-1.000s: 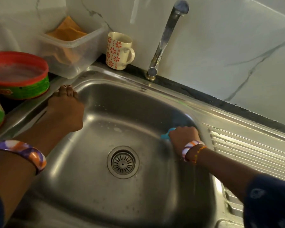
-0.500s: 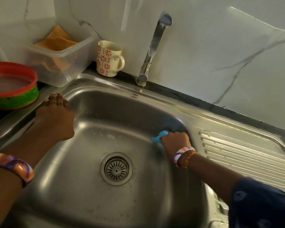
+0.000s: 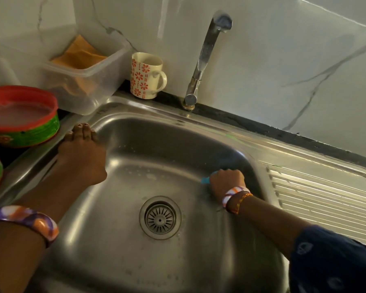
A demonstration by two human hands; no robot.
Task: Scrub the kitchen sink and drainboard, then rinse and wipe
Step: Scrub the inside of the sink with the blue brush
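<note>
Over the last second little had changed: the right hand [image 3: 227, 180] stayed clenched around the blue scrubber [image 3: 205, 179] against the sink [image 3: 114, 208] basin's far right wall, the left hand [image 3: 82, 153] rested flat on the rim, so scrubbing continued, drainboard [image 3: 325, 199] untouched.

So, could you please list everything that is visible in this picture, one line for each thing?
sink: one, steel, centre
drain strainer: one, steel, basin floor
drainboard: one, ribbed steel, right of the basin
tap: one, chrome, behind the basin
mug: one, cream with red flowers, left of the tap
plastic container: one, clear, orange contents, far left corner
bowls: two, red-rimmed green, left counter
scrubber: one, blue, mostly hidden in the right hand
left hand: rests flat on the basin's left rim
right hand: grips the scrubber against the basin's right wall
bangles: one on each wrist
</note>
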